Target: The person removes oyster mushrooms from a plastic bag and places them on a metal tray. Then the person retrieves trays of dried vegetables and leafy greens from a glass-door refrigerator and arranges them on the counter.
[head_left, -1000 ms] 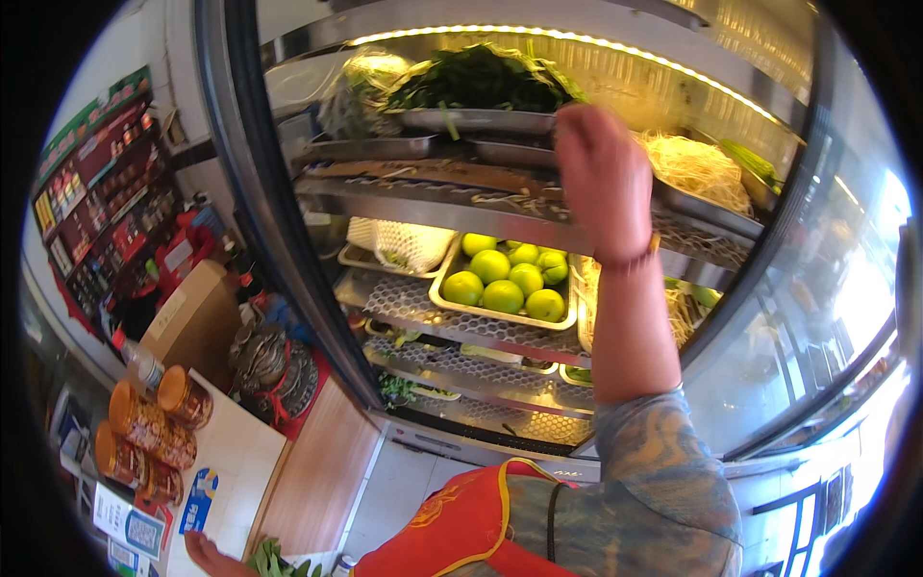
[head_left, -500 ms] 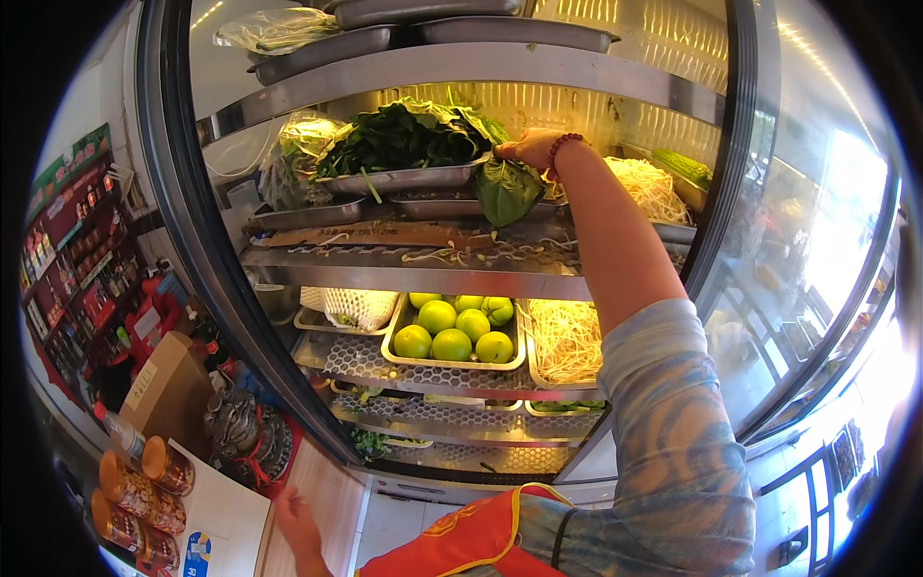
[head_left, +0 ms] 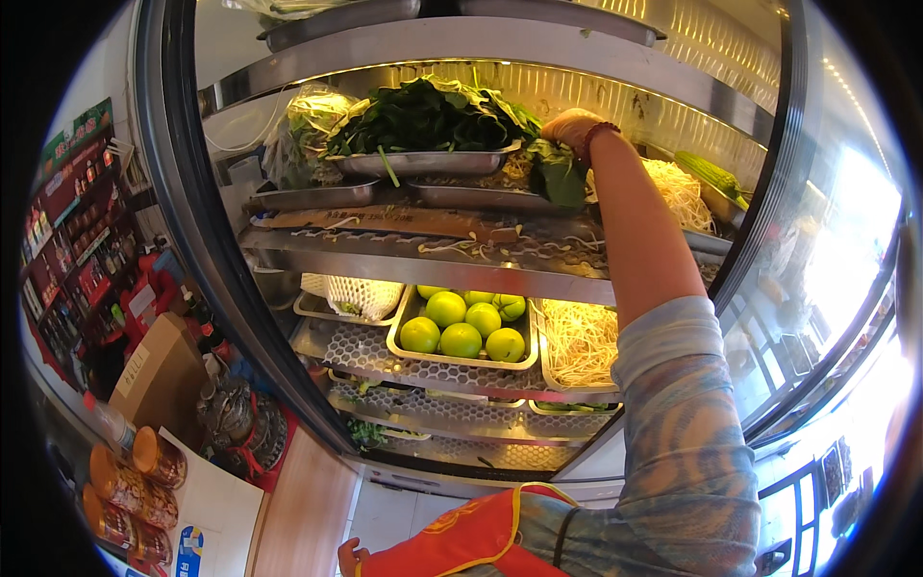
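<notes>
My right hand (head_left: 575, 127), with a beaded bracelet at the wrist, reaches onto the upper middle shelf of a lit display fridge. Its fingers are closed on dark leafy greens (head_left: 560, 179), whose leaves hang below the hand. Just to the left, a large heap of the same kind of greens (head_left: 423, 120) overfills a metal tray (head_left: 423, 164). Beneath that tray sit other shallow metal trays (head_left: 481, 195). Low in the view, beside the red apron, my left hand (head_left: 352, 556) shows only partly; its fingers are loosely bent and apart, with nothing seen in them.
Bean sprouts (head_left: 678, 192) and a green bumpy gourd (head_left: 710, 175) lie right of my forearm. On the shelf below are round green fruits (head_left: 461, 338) and pale shreds (head_left: 579, 341). Left of the fridge frame stand lidded jars (head_left: 159, 457), a cardboard box (head_left: 159, 375) and a dark ornament (head_left: 236, 423).
My right hand has shifted right with the greens, away from the heaped tray. My left hand has dropped lower and nearer the apron. The whole view has turned slightly.
</notes>
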Demonstrator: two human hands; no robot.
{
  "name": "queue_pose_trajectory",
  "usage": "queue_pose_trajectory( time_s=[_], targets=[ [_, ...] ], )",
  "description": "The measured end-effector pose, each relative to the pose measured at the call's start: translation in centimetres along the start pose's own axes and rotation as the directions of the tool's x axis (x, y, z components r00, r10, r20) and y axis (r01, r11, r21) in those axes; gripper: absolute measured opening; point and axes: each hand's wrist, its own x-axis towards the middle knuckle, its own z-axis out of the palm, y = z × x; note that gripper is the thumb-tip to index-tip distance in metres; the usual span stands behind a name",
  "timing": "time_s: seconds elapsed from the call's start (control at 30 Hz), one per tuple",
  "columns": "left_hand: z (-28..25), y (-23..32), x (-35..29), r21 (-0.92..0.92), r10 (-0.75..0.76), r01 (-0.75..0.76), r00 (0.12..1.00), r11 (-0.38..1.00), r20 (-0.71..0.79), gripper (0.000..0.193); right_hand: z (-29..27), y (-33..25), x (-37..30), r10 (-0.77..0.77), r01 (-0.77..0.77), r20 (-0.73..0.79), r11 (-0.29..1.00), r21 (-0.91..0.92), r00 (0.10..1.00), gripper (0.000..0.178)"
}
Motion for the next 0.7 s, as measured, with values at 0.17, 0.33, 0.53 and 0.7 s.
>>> queue_pose_trajectory(
  time_s=[0.17,0.33,0.53,0.7],
  targets=[
    [0.9,-0.5,1.1,0.065,-0.022,0.024,0.999,0.998,-0.039,0.033,-1.4,3.6,4.0,0.101,-0.042,-0.049,0.742,0.669,0.994,0.02],
    [1.0,-2.8,2.2,0.081,0.015,-0.007,0.995,0.997,-0.099,0.034,-2.5,2.4,3.2,0.175,0.0,-0.135,0.611,0.792,0.975,0.021],
    [1.4,-5.4,3.5,0.129,0.11,-0.101,0.992,0.986,-0.063,0.033,-2.2,-1.2,3.3,0.167,0.073,-0.301,0.759,0.648,0.939,0.022],
    [2.1,-2.9,3.3,0.126,0.053,-0.051,0.998,0.991,-0.016,0.033,0.0,-6.0,3.6,0.135,0.013,-0.371,0.929,0.37,0.919,0.024]
  ],
)
